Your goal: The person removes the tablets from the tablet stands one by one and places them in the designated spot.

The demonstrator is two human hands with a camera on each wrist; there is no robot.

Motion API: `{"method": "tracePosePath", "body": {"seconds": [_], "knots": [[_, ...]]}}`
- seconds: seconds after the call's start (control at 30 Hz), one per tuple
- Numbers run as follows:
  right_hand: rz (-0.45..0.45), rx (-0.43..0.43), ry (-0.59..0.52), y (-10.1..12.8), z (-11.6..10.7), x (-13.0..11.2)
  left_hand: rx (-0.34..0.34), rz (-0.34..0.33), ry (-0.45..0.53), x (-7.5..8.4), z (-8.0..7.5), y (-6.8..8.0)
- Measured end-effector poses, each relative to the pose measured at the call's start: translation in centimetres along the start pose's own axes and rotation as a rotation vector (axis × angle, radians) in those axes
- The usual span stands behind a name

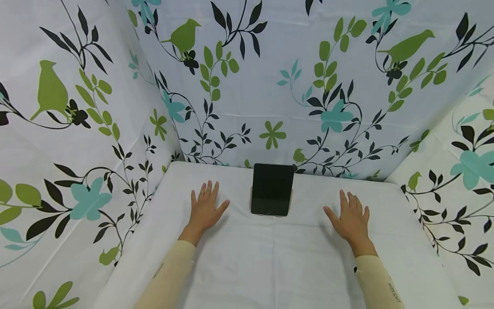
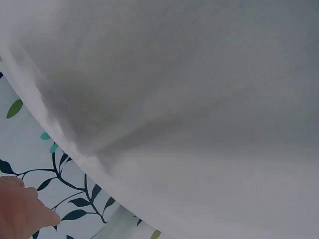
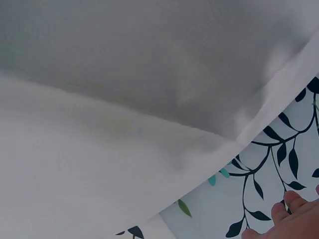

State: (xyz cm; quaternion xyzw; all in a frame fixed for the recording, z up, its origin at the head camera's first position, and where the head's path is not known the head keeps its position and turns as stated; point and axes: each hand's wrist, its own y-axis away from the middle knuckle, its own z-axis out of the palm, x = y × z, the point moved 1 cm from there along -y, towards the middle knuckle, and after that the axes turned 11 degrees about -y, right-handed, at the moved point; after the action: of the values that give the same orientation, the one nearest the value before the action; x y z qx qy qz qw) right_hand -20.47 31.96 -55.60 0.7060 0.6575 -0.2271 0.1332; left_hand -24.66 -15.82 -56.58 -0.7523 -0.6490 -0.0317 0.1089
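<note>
Tablet (image 1: 272,189), qty 1, is looking blk, rect., scrn dark, w/ 1 round btn (image 1: 269,213) at near end; it is resting approx. ctr on wht table (image 1: 239,266) (qty 1), nr far edge. L hand (image 1: 204,211) and R hand (image 1: 350,219) (qty 2) are flanking it, clear of it, fingers spread apart, gripping nil. Beige sleeves (image 1: 167,274), qty 2, are showing.

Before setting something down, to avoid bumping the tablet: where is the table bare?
Widest: between the sleeves, in front of the tablet. Smaller gaps separate the tablet from the left hand and right hand. Crowded: the tablet's far edge, by the patterned cloth.
</note>
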Motion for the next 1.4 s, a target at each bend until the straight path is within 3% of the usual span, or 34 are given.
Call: {"method": "tracePosePath", "body": {"seconds": [0.33,0.57,0.87,1.07,1.4], "knots": [[-0.028,0.059,-0.146,-0.5,-0.2,-1.4,0.057,0.016,0.202,0.9,-0.7,-0.6],[-0.033,0.074,-0.245,-1.0,-0.3,-2.8,0.061,0.007,0.431,1.8,-1.2,-0.7],[-0.089,0.144,-0.380,-1.3,-0.2,-4.3,0.089,-0.003,0.521,3.7,-1.3,-0.9],[-0.071,0.154,-0.491,-1.6,0.4,-5.2,0.098,-0.016,0.589,5.1,-1.4,-0.9],[-0.040,0.151,-0.651,-1.8,1.2,-7.3,0.120,-0.019,0.788,7.1,-1.3,-0.8]]}}
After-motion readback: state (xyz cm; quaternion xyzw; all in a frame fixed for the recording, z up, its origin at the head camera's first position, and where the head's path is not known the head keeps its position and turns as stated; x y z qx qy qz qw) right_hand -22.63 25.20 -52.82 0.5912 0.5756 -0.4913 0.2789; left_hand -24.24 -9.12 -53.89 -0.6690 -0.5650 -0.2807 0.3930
